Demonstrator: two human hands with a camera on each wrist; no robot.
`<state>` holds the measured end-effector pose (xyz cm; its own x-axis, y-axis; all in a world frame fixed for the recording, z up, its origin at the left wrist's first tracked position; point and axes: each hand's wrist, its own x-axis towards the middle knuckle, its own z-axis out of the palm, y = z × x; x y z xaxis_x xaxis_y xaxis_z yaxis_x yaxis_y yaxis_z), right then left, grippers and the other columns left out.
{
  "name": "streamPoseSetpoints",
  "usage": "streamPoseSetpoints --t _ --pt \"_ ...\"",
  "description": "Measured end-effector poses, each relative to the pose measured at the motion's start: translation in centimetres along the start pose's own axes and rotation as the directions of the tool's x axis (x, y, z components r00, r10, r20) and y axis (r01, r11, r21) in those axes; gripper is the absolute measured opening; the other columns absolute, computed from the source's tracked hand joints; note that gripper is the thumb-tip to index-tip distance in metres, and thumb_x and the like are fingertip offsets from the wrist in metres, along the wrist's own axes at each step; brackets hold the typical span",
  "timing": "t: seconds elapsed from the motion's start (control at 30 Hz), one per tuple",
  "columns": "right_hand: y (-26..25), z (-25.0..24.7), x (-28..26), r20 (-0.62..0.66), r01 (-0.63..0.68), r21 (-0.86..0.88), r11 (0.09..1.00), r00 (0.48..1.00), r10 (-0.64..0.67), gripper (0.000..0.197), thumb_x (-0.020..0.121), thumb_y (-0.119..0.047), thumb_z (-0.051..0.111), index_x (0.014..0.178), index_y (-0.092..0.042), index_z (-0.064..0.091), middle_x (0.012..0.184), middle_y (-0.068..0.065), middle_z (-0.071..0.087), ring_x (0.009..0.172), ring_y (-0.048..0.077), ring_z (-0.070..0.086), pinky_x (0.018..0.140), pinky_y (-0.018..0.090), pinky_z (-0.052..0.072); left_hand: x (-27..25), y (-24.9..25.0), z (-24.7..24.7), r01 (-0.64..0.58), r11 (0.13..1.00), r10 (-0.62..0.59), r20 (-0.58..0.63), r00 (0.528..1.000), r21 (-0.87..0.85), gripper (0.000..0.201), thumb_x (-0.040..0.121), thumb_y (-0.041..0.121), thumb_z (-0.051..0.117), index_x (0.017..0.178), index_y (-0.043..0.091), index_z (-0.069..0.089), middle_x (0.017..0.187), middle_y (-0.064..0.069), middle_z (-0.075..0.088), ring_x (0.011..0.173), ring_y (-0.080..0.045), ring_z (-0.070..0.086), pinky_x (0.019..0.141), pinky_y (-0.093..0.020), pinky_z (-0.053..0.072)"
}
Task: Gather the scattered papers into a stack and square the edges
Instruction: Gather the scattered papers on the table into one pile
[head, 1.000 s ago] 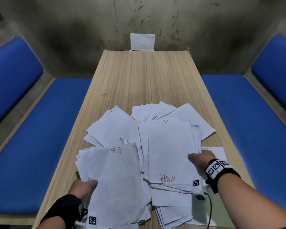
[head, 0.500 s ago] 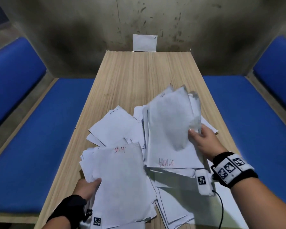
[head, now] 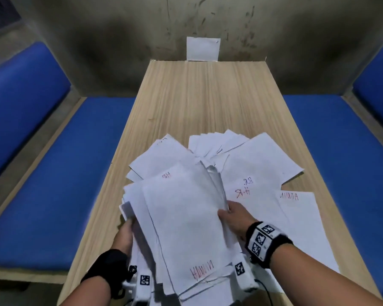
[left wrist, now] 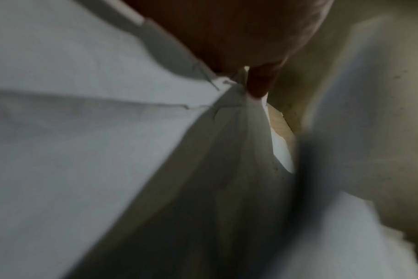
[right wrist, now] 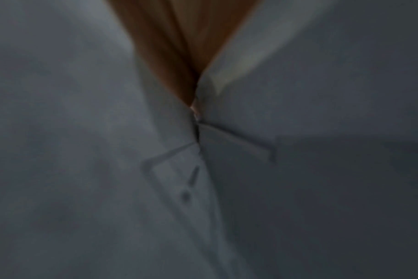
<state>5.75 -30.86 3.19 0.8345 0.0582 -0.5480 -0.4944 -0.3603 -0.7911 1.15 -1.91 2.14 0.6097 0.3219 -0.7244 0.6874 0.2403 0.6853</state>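
White sheets with red writing lie scattered over the near half of the wooden table (head: 203, 91). A thick bundle of papers (head: 186, 217) sits between my hands near the front edge. My left hand (head: 125, 231) holds the bundle's left edge, its fingers hidden under the sheets. My right hand (head: 231, 214) grips the bundle's right edge, thumb on top. More loose papers (head: 259, 164) fan out behind and to the right. Both wrist views are blurred and filled with paper (left wrist: 84, 132) (right wrist: 298, 169) close to the lens.
Blue cushioned benches (head: 53, 184) (head: 341, 162) run along both sides of the table. A stained wall with a small white card (head: 202, 48) closes off the far end. The far half of the table shows bare wood.
My right hand lifted a batch of sheets from the middle of the spread and brought it left onto the bundle held by my left hand. Sheets underneath on the right are now uncovered.
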Motion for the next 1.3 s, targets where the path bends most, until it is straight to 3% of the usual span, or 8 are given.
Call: streamPoseSetpoints --t 0.1,0.33,0.53,0.67,0.93,1.0,1.13,1.3 --pt "1.5 2.6 0.6 0.004 -0.079 -0.054 0.995 0.997 0.079 0.024 0.091 -0.014 0.048 0.101 -0.003 0.067 0.097 0.016 0.071 0.086 0.029 0.068 0.075 0.033 0.055 0.3 0.2 -0.1 0.059 0.994 -0.058 0.007 0.998 -0.091 0.076 0.079 0.074 0.051 0.133 0.021 0.056 0.134 -0.001 0.059 0.122 -0.03 0.056 0.107 -0.048 0.041" --pt "1.2 2.2 1.1 -0.108 -0.085 -0.074 0.994 0.991 0.077 0.035 0.101 -0.029 0.036 0.077 -0.007 0.049 0.079 0.011 0.051 0.074 0.021 0.046 0.067 0.029 0.036 1.1 0.0 0.2 -0.052 0.986 0.067 -0.093 0.993 0.157 0.046 0.099 0.032 0.049 0.133 0.002 0.054 0.134 -0.015 0.06 0.118 -0.035 0.059 0.106 -0.046 0.042" --pt "0.1 4.2 0.8 -0.069 -0.09 -0.022 0.996 0.994 0.088 0.052 0.104 -0.034 0.032 0.123 0.008 0.057 0.127 0.023 0.061 0.12 0.035 0.056 0.101 0.035 0.042 0.7 0.5 0.5 -0.087 0.977 0.082 0.034 0.996 0.194 0.02 0.088 0.036 0.067 0.09 0.016 0.067 0.097 -0.009 0.073 0.089 -0.03 0.07 0.092 -0.049 0.053" --pt "-0.2 5.4 0.9 -0.114 -0.101 0.01 0.995 0.988 0.101 0.053 0.105 -0.031 0.033 0.122 0.013 0.055 0.13 0.027 0.057 0.122 0.036 0.054 0.103 0.036 0.04 1.2 0.9 0.5 -0.078 0.995 0.078 -0.002 0.997 0.058 0.033 0.091 0.037 0.064 0.105 0.007 0.067 0.101 -0.013 0.072 0.093 -0.033 0.068 0.098 -0.05 0.05" --pt "0.4 2.1 1.4 -0.167 -0.018 -0.299 0.954 0.985 -0.033 0.033 0.09 -0.045 0.055 0.086 -0.014 0.063 0.086 0.003 0.067 0.083 0.023 0.062 0.078 0.031 0.049 0.0 -0.5 0.5 -0.108 0.985 0.106 0.028 0.994 0.131 0.029 0.09 0.0 0.063 0.119 0.0 0.063 0.115 -0.017 0.067 0.094 -0.032 0.064 0.088 -0.039 0.048" --pt "0.8 -1.6 1.7 -0.374 -0.095 -0.322 0.942 0.927 -0.035 0.026 0.087 -0.034 0.061 0.102 -0.013 0.062 0.106 0.009 0.067 0.097 0.026 0.062 0.087 0.032 0.049 -0.3 -0.4 0.5 -0.135 0.978 0.134 0.015 0.991 0.161 0.023 0.091 0.0 0.061 0.114 0.003 0.063 0.104 -0.015 0.067 0.086 -0.029 0.064 0.083 -0.037 0.047" --pt "3.1 -8.8 1.0 -0.555 -0.491 -0.417 0.765 0.804 0.214 0.083 0.067 -0.045 0.076 0.132 -0.008 0.04 0.135 0.016 0.044 0.126 0.037 0.042 0.103 0.048 0.042 -0.2 -0.4 0.4 -0.161 0.968 0.158 0.03 0.987 0.193 0.016 0.09 0.002 0.063 0.105 0.008 0.064 0.091 -0.008 0.069 0.079 -0.025 0.065 0.082 -0.037 0.049" --pt "4.7 -11.4 0.6 -0.518 -0.572 -0.437 0.694 0.791 0.327 0.088 0.063 -0.046 0.08 0.126 -0.004 0.034 0.107 0.013 0.054 0.112 0.035 0.051 0.082 0.04 0.048 -0.5 -0.3 0.6 -0.182 0.965 0.181 0.021 0.983 0.19 0.017 0.09 0.003 0.063 0.106 0.008 0.063 0.084 -0.001 0.067 0.076 -0.022 0.064 0.078 -0.033 0.048"
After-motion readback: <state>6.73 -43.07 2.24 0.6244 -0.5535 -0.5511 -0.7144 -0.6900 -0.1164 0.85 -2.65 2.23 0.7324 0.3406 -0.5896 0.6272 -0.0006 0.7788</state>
